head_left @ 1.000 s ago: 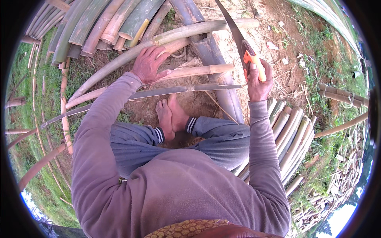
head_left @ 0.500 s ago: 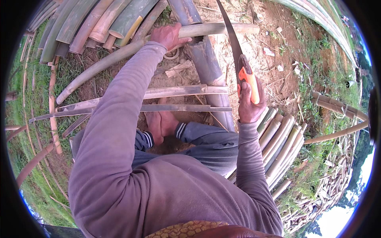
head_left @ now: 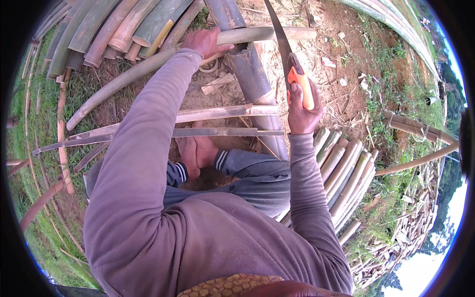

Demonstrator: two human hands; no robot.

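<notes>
Bare earth (head_left: 346, 106) and grass (head_left: 44, 252) surround the person (head_left: 222, 237) in the head view. Across a thick, dark log (head_left: 253, 74) lies a pale, gently curved pole (head_left: 264, 34), the left hand (head_left: 204, 42) curled over it; the right hand (head_left: 304, 113) clasps an orange-handled saw (head_left: 295, 69), its long blade (head_left: 280, 37) dark.

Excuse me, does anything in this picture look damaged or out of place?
The thick grey bamboo log has a dark gap beside the pole in the left hand; it looks broken or notched, I cannot tell which. A pale, reddish scrap right of the saw looks like litter.
</notes>
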